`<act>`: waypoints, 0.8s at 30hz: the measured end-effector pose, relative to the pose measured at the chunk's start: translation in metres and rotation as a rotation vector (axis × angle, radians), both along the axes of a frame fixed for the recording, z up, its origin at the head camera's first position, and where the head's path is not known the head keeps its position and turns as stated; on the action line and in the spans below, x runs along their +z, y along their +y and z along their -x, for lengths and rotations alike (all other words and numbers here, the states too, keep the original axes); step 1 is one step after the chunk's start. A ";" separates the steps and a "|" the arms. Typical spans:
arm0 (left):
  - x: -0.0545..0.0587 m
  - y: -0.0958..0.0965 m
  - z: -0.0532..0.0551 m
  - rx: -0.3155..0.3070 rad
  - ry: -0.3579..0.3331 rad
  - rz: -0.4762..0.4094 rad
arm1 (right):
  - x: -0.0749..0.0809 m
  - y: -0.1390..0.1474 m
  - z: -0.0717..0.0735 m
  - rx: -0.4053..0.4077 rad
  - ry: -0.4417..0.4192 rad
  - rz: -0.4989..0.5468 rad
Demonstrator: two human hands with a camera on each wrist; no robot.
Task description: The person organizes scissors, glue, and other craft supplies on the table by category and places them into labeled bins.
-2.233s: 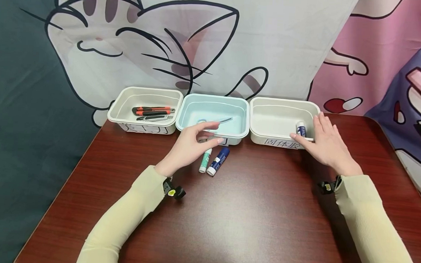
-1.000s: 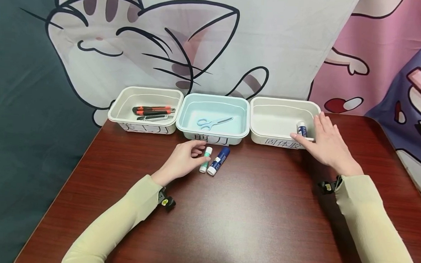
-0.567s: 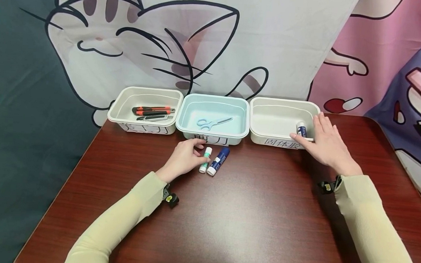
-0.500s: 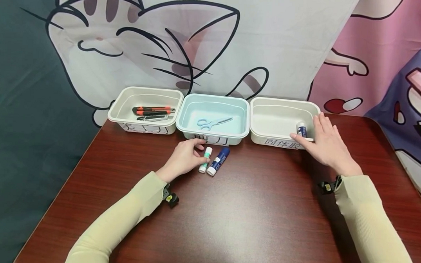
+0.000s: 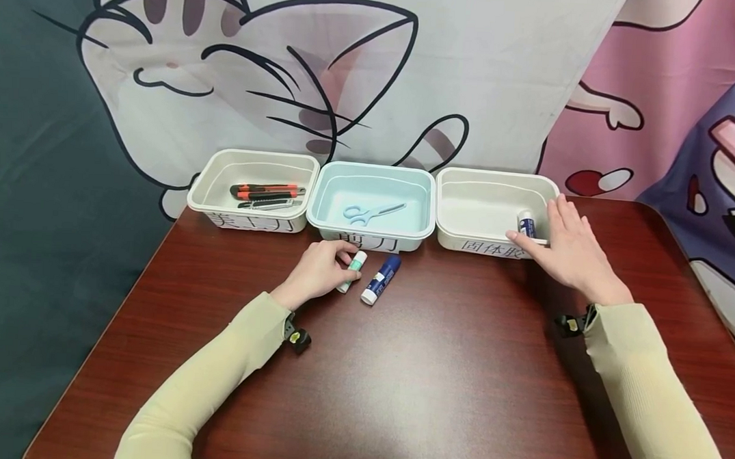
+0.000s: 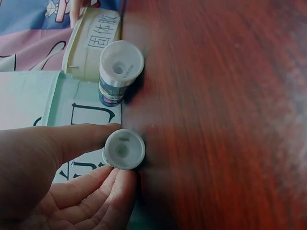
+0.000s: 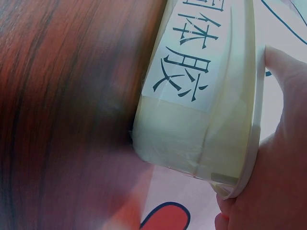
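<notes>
My left hand pinches a small green-and-white glue stick between thumb and fingers, in front of the middle box. The left wrist view has its round white end facing the camera. To its right a blue glue stick with a white end lies on the table. My right hand rests at the right front corner of the right-hand white box, fingers straight along its side and thumb at the front rim. Inside that box, close to the hand, is another blue-and-white glue stick.
A light blue box with blue scissors stands in the middle of the row. On the left, a white box holds several utility knives. All three boxes carry front labels. Behind them hangs a printed cloth.
My left hand came down from over the middle box to the green-and-white glue stick, took hold of it and moved it slightly left, away from the blue one. My right hand stayed put.
</notes>
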State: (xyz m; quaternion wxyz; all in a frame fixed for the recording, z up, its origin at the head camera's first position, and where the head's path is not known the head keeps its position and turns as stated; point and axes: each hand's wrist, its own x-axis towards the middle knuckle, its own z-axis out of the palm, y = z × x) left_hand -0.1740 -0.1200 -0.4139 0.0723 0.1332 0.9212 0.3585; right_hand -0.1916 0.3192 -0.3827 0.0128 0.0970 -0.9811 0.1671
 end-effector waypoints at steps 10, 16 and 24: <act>-0.001 0.001 0.002 -0.012 0.001 0.045 | 0.001 -0.001 0.000 0.000 -0.003 -0.004; -0.002 0.001 0.001 -0.010 -0.010 0.061 | 0.001 -0.001 0.000 0.000 -0.008 -0.006; 0.003 0.002 -0.002 -0.015 -0.008 0.070 | 0.001 0.000 0.000 0.000 -0.004 -0.002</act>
